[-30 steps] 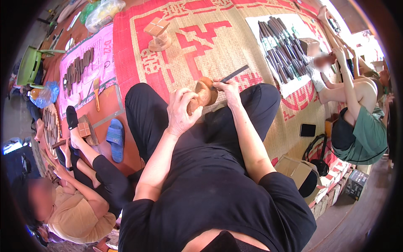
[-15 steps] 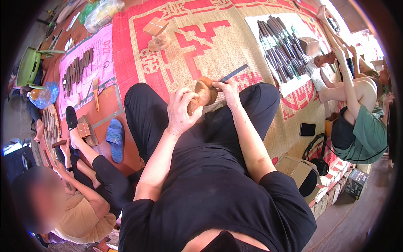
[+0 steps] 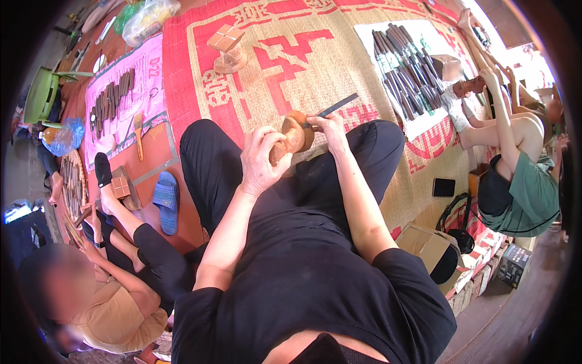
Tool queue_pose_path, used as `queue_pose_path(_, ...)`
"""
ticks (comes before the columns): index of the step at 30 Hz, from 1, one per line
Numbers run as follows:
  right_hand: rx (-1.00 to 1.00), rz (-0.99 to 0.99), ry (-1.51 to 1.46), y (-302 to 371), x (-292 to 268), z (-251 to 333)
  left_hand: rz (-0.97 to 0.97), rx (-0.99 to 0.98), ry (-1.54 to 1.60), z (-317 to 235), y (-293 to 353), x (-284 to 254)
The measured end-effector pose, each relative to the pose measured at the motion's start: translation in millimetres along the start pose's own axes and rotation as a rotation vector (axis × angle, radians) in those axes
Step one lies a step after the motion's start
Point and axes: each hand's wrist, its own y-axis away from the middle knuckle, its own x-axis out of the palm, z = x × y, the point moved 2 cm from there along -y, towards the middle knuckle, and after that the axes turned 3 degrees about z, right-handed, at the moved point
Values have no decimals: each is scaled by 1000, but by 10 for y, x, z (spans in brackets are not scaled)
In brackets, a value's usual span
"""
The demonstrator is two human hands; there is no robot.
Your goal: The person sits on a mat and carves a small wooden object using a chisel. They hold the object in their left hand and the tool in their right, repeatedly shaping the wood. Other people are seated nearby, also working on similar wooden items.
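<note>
Since the carved wood (image 3: 296,134) seems stiff, its rounded end is aptly wrapped by left fingers (image 3: 264,137), the dark strip (image 3: 341,104) pinched by right fingers (image 3: 321,123).

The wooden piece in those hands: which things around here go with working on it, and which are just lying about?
In the work:
wooden piece, held in the left hand
dark flat strip, held in the right hand
perhaps the dark sticks on the white sheet

Seemingly just lying about:
blue slipper
dark phone-like slab
cardboard box
</note>
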Motion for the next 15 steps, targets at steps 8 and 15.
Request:
queue_pose_path(8, 11, -53, -78, -59, -21, 49, 13, -26, 11, 10, 9, -18)
queue_pose_path(15, -32, -176, 5, -160, -215, -67, 33, 34, -28, -13, 12, 16)
